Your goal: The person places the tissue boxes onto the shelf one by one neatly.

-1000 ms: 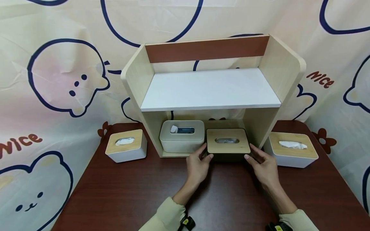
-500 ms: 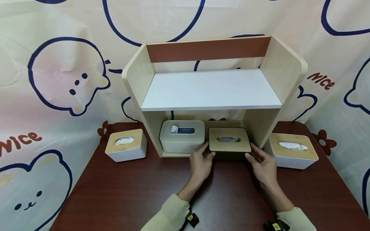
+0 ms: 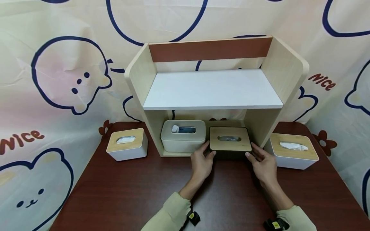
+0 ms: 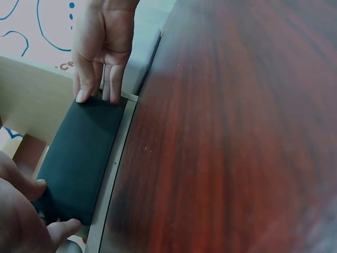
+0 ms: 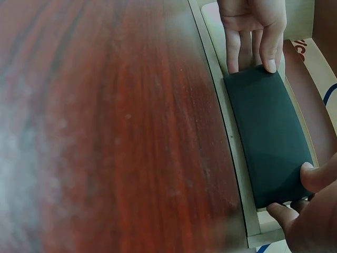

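A black tissue box with a light wooden lid [image 3: 229,138] sits in the lower right compartment of a small shelf, its dark front [image 5: 271,132] facing me along the bottom board's edge. My left hand [image 3: 201,165] grips its left front corner, thumb on the front and fingers along the side. At the right front corner my right hand [image 3: 264,168] holds it the same way. Left of it in the same compartment stands a grey tissue box [image 3: 183,141], with the left fingers in the narrow gap between the two.
The wooden shelf [image 3: 289,69] has a white upper board [image 3: 214,91]. On the dark brown table [image 3: 144,183], white tissue boxes with wooden lids stand outside it, one to the left [image 3: 127,146], one to the right [image 3: 293,152]. A patterned cloth [image 3: 72,19] hangs behind.
The black tissue box has shifted slightly right and farther back into the shelf, widening its gap from the grey one. Both hands stay on it; the left has moved right with it.
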Available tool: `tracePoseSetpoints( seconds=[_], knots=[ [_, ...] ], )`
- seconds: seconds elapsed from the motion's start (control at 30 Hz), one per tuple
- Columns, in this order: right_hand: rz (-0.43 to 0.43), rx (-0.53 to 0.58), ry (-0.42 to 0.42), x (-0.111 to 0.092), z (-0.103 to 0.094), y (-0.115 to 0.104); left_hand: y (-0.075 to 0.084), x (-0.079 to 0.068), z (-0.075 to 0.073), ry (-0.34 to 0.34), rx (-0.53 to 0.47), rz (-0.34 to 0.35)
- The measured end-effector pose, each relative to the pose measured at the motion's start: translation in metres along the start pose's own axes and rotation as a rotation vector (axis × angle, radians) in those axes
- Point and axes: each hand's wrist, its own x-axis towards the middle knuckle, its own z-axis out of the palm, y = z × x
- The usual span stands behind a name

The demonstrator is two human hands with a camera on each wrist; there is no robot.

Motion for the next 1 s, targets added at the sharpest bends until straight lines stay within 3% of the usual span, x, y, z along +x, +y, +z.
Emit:
tracePoseSetpoints(
  seconds=[0.5, 0.8, 1.0],
  knots=[
    [0.024, 0.017, -0.048, -0.006, -0.003, 0.000, -0.001, -0.004, -0.005, -0.002, 0.021, 0.014],
    [0.046, 0.027, -0.078, -0.022, -0.013, -0.002, 0.005, -0.011, -0.021, -0.063, -0.024, -0.007],
    [0.028, 0.021, -0.090, -0.035, -0.019, -0.004, 0.006, -0.017, -0.035, -0.091, -0.085, 0.018]
  ],
)
